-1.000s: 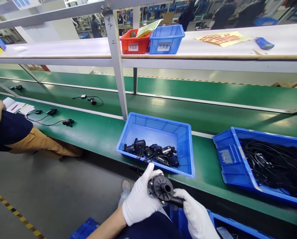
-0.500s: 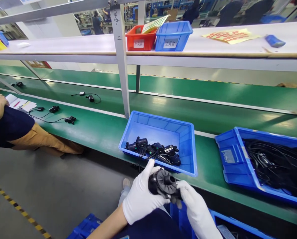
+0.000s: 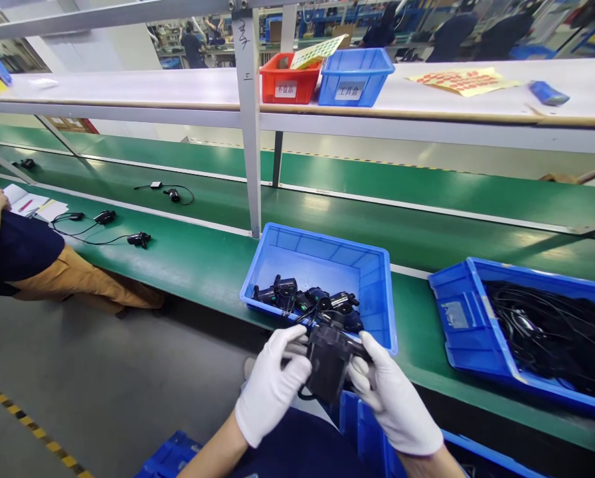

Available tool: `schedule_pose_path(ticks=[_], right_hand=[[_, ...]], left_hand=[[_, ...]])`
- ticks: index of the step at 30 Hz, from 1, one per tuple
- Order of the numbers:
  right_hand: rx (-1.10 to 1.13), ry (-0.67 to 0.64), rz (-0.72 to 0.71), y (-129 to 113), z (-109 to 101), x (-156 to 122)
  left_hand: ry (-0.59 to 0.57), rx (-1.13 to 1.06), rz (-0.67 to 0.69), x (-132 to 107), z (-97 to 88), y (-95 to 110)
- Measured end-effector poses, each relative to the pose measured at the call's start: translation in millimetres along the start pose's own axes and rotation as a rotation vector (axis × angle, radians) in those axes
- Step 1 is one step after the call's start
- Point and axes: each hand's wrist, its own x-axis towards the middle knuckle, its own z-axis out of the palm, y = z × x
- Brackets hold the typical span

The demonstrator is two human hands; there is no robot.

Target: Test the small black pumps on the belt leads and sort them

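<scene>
As right hand [image 3: 396, 401] grips device [image 3: 327, 365], left hand [image 3: 272, 382] alongside, curled (gloved)

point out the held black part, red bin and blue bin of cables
Held black part [image 3: 327, 367]: head view, middle of its body.
Red bin [image 3: 304, 91]: head view, front wall.
Blue bin of cables [image 3: 477, 352]: head view, left end wall.
</scene>
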Motion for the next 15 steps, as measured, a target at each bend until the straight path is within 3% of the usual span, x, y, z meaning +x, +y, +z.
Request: schedule_pose_path(ticks=[4,6,8,11,15], right_hand=[[-0.345,-0.081,-0.264,1,9,-10],[-0.394,-0.212,-0.292,0,9,-17],[-0.41,-0.282,-0.285,-2,5,-27],[-0.399,-0.187,-0.225,-6,-4,-40],[-0.364,-0.089,-0.152,-7,-13,-45]], left_hand=[[0.022,-0.144,-0.107,2,8.5,0],[-0.075,-0.375,-0.181,7,5.0,-9],[-0.26,-0.675,-0.262,12,0.0,-22],[-0.417,-1.054,-0.348,17,-5.0,-39],[-0.41,-1.269,-0.392,21,-5.8,-39]])
